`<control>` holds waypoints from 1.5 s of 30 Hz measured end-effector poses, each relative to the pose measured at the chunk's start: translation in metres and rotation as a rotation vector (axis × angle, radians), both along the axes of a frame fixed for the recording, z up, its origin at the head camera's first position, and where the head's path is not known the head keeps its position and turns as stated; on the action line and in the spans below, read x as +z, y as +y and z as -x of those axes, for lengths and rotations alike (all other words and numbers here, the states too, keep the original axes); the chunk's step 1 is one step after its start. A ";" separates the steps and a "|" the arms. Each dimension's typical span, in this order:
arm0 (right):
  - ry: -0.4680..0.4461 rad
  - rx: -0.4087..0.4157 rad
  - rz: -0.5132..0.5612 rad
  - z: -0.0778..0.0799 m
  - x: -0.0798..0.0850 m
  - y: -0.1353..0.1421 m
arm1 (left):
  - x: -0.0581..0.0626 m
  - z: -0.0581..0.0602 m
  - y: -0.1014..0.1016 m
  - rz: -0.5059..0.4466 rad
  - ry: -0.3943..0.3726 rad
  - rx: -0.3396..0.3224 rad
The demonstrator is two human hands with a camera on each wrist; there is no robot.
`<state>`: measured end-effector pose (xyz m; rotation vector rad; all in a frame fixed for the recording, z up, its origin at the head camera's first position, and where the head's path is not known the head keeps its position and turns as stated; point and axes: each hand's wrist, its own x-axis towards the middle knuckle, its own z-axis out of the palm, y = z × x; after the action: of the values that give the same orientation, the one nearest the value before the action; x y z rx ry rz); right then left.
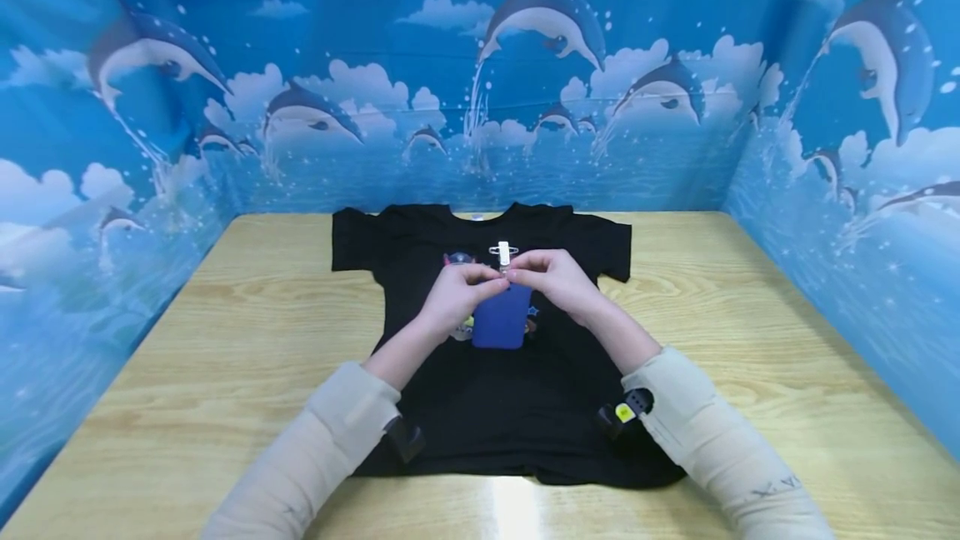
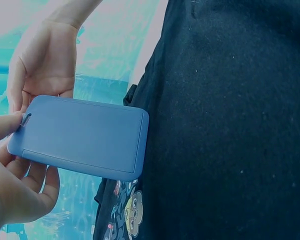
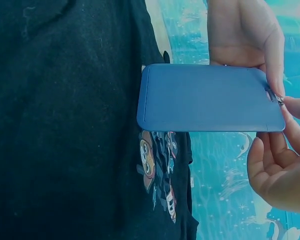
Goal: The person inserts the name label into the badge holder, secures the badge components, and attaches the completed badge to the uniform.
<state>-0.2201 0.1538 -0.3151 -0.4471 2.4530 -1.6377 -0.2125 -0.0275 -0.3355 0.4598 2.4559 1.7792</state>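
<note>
A blue badge holder (image 1: 500,319) hangs slot end up from both hands, above a black T-shirt (image 1: 480,415) lying spread out. My left hand (image 1: 459,294) pinches the holder's top edge beside the slot, thumb toward me. From the other side my right hand (image 1: 561,280) pinches the base of a metal badge clip (image 1: 504,253), which sticks up above the fingertips with a pin across it. In the right wrist view, a small metal fastening (image 3: 280,100) sits at the slot, right by the right fingertips. The holder covers part of the shirt's cartoon print (image 1: 461,327).
The shirt lies on a wood-grain table (image 1: 285,340), collar at the far side. A blue curtain (image 1: 480,165) printed with dolphins surrounds the back and both sides. Each wrist carries a small black camera (image 1: 628,411) near the light sleeve cuffs.
</note>
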 end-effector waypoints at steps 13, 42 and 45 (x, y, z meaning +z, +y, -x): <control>-0.024 -0.060 0.006 0.000 0.001 -0.001 | -0.002 -0.001 -0.001 -0.022 -0.003 -0.030; -0.111 -0.136 0.036 0.007 0.006 -0.004 | 0.002 -0.002 0.002 -0.053 0.002 -0.076; -0.111 -0.123 0.028 0.007 0.007 -0.004 | 0.000 0.000 0.002 -0.059 0.016 -0.084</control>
<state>-0.2272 0.1496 -0.3079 -0.2062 2.4220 -1.6953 -0.2121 -0.0258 -0.3359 0.5751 2.3624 1.8256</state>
